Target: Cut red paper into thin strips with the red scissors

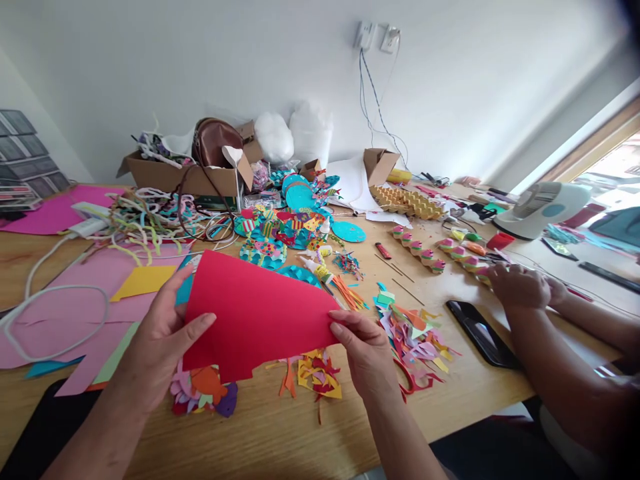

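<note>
A sheet of red paper [257, 313] is held up above the table between my two hands, its lower edge cut unevenly. My left hand [173, 320] grips its left end, thumb in front and fingers behind. At the narrower right end, my right hand [357, 340] pinches the corner between thumb and fingers. Below the sheet lie cut paper shapes [207, 390] in orange, pink and purple, and a small heap of yellow and red scraps [323, 377]. Red-handled scissors [406, 380] rest beside my right wrist, partly hidden by paper scraps.
A co-worker's hands [520, 287] work at the right near painted egg-carton strips [417, 250]. A black phone [480, 333] lies between us. Multicoloured scraps [415, 330], a glue bottle [317, 269] and a cardboard box [185, 180] stand farther back. Pink paper [65, 313] covers the left side.
</note>
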Motion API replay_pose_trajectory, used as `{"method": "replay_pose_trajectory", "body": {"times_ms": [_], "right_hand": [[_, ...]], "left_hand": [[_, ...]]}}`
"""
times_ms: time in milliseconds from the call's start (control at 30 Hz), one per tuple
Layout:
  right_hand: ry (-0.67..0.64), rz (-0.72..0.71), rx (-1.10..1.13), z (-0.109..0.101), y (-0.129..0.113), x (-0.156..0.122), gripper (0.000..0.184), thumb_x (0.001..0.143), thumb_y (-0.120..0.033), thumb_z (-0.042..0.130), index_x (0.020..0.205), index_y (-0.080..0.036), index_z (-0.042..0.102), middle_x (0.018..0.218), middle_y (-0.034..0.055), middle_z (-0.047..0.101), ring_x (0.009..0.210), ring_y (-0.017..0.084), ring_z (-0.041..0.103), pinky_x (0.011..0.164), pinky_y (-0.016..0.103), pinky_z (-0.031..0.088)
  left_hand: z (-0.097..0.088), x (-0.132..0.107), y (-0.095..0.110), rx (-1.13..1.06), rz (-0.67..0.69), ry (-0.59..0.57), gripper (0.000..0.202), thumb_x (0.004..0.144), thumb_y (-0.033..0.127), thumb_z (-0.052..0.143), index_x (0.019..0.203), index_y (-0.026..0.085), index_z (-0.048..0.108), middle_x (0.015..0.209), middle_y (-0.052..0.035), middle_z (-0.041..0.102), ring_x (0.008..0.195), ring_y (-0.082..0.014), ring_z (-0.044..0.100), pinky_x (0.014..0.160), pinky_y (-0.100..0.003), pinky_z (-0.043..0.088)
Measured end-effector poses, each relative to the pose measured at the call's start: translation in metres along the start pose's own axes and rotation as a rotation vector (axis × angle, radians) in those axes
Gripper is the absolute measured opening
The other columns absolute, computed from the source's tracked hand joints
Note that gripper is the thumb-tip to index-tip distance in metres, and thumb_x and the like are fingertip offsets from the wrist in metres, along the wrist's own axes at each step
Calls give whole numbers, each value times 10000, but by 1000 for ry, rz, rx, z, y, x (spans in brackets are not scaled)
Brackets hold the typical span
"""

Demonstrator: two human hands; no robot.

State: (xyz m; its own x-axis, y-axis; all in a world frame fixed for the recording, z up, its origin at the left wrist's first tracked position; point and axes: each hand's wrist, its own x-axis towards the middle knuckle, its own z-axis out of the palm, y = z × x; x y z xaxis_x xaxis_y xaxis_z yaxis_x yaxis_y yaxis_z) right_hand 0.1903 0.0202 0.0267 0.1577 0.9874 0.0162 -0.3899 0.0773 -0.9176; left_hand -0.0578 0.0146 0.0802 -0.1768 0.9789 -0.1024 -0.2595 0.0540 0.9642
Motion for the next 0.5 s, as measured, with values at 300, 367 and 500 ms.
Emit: {"method": "replay_pose_trajectory", "body": {"times_ms": [300, 367, 500], "right_hand": [[-121, 15, -36, -8, -12, -3, 236, 602, -189, 747, 825, -264, 727, 848, 5, 712, 740, 139, 627, 654, 219, 510], [-260, 63, -49, -13, -19, -4, 286, 636, -203, 728, 913, -268, 709, 940, 19, 701, 819, 152, 630, 703, 226, 508], [-397, 88, -45, -23, -26, -3, 305, 666, -203, 717, 956, -293, 693, 1037, 17, 675, 902, 167, 627, 757, 243, 504]], "left_hand": [[-26, 0, -9, 228, 28, -10, 156, 615, 290, 686, 761, 254, 724, 814, 6, 711, 718, -145, 629, 574, -150, 507], [-30, -2, -3, 100, -74, -62, 220, 593, 258, 661, 802, 262, 730, 840, -14, 720, 710, -180, 645, 567, -203, 530], [-30, -8, 7, 36, -154, -121, 348, 539, 197, 628, 862, 281, 728, 886, -36, 723, 729, -224, 666, 592, -267, 548]]}}
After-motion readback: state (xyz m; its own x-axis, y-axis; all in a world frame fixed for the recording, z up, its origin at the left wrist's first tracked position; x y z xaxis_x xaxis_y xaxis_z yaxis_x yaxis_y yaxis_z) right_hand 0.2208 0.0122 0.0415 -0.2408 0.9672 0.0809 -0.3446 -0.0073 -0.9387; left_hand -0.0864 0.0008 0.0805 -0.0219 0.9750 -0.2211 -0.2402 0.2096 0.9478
